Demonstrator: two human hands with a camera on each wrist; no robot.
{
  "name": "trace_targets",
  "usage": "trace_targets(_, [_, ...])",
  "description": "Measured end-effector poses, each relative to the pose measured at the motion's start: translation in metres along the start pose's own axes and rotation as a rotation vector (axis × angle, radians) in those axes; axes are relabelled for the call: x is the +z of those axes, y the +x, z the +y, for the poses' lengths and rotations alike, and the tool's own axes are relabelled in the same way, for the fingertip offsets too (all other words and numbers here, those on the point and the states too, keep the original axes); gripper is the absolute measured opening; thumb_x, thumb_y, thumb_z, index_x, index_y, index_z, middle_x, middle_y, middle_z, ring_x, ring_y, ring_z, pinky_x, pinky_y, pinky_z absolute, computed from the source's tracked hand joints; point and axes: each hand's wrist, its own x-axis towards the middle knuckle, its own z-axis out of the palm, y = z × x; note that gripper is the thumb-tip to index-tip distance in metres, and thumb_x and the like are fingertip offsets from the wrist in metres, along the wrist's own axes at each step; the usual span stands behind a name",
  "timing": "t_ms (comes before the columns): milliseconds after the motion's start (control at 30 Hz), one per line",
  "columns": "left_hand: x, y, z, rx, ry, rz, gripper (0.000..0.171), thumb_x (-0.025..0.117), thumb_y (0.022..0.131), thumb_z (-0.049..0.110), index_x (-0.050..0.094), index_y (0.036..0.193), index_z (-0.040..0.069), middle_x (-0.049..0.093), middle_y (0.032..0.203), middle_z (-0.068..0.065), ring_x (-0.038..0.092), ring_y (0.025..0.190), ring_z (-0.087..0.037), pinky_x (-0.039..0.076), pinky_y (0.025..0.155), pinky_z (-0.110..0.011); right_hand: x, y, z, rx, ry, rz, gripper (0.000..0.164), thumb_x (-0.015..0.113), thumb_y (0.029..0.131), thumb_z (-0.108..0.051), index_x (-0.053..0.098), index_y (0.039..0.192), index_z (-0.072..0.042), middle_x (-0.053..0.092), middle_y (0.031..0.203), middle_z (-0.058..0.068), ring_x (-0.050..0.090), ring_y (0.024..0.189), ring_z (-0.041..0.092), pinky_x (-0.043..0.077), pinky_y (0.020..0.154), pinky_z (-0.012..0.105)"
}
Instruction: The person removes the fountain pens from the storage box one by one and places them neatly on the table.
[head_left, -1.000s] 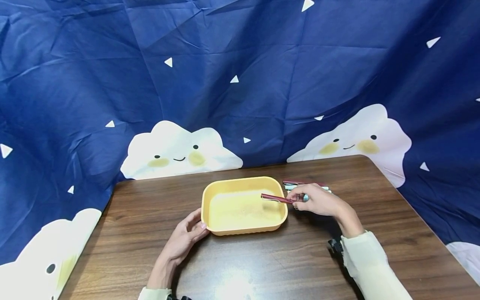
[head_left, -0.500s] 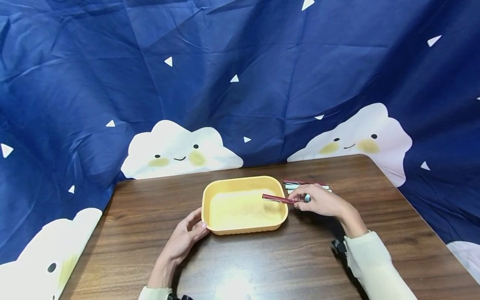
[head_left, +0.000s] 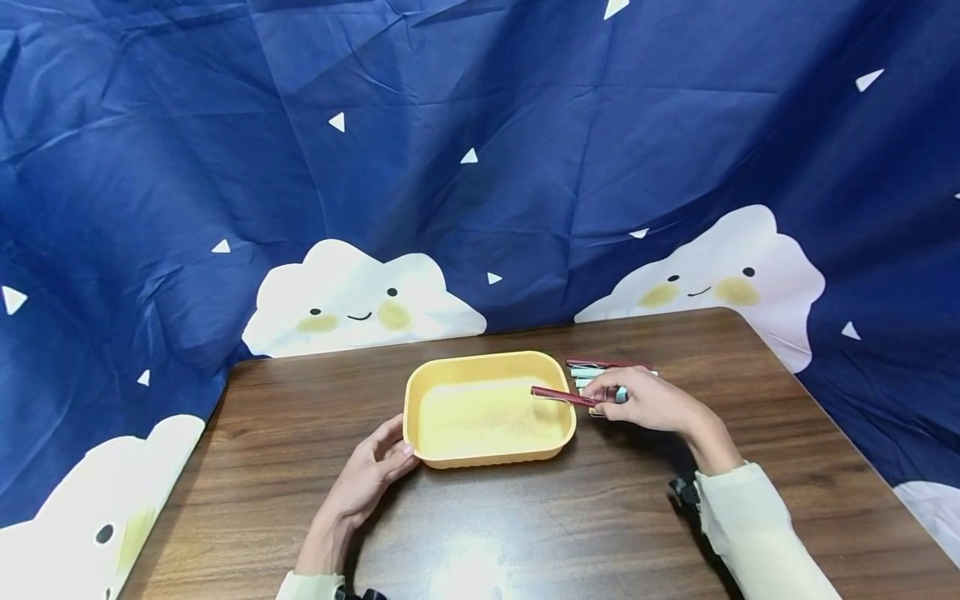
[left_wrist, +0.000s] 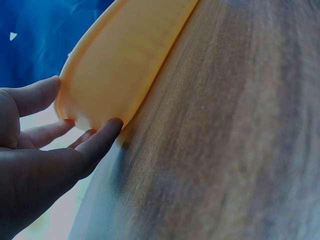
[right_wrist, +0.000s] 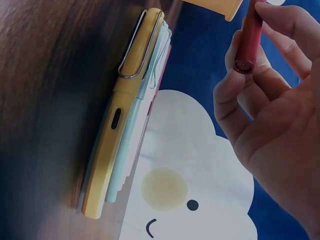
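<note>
A yellow plastic tray (head_left: 487, 457) stands on the table. My left hand (head_left: 372, 471) is at its near left corner; in the left wrist view, several fairly straight fingertips touch the outside of the tray wall (left_wrist: 120, 65). My right hand (head_left: 648, 400) pinches a dark red pen (head_left: 551, 394) between thumb and fingers, its far end over the tray's right rim. In the right wrist view the held pen (right_wrist: 248, 45) shows its round end. Beside this hand lies a row of pens, with a yellow pen (right_wrist: 120, 120) and a light blue pen (right_wrist: 132, 135) plainest.
Another dark red pen (head_left: 600, 363) lies at the far side of the row, partly covered by the right hand. Behind the brown wooden table (head_left: 300, 400) hangs a blue cloth (head_left: 450, 208) with clouds and white triangles. A glare spot lies on the tabletop near the front.
My right hand has drifted slightly right with the red pen, which now reaches less far over the tray. My left hand and the tray stay nearly where they were.
</note>
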Motion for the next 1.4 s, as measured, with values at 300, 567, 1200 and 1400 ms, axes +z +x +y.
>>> trace_targets(300, [-0.001, 0.001, 0.000, 0.007, -0.008, -0.024, 0.059, 0.050, 0.102, -0.005, 0.025, 0.155, -0.006, 0.033, 0.154, -0.029, 0.050, 0.130, -0.030, 0.048, 0.105, -0.036, -0.003, -0.004, 0.006, -0.052, -0.024, 0.008, 0.021, 0.072, 0.085, -0.005, 0.075, 0.102, -0.018, 0.066, 0.090, -0.007, 0.057, 0.081, 0.009, 0.049, 0.068, 0.028])
trace_targets(567, [-0.001, 0.000, 0.000, 0.008, -0.006, -0.020, 0.060, 0.051, 0.102, -0.005, 0.025, 0.155, -0.006, 0.032, 0.154, -0.029, 0.049, 0.130, -0.030, 0.047, 0.105, -0.037, -0.008, -0.010, 0.006, -0.038, -0.024, 0.004, 0.021, 0.071, 0.085, -0.003, 0.074, 0.102, -0.016, 0.065, 0.090, -0.006, 0.058, 0.083, 0.012, 0.049, 0.071, 0.032])
trace_targets(1200, [0.000, 0.001, 0.000, -0.003, -0.005, -0.011, 0.061, 0.054, 0.101, -0.003, 0.026, 0.156, -0.005, 0.034, 0.154, -0.028, 0.051, 0.127, -0.028, 0.049, 0.103, -0.034, -0.015, -0.037, 0.021, -0.024, -0.008, 0.039, 0.020, 0.072, 0.088, -0.002, 0.075, 0.104, -0.015, 0.065, 0.092, -0.010, 0.056, 0.085, 0.008, 0.048, 0.073, 0.030])
trace_targets(1400, [0.000, 0.001, 0.000, -0.002, -0.003, -0.006, 0.060, 0.053, 0.101, -0.004, 0.026, 0.156, -0.005, 0.035, 0.153, -0.029, 0.052, 0.127, -0.028, 0.049, 0.103, -0.034, -0.017, -0.042, 0.025, -0.019, -0.011, 0.053, 0.022, 0.073, 0.088, -0.002, 0.075, 0.106, -0.015, 0.066, 0.095, -0.009, 0.057, 0.086, 0.010, 0.049, 0.074, 0.029])
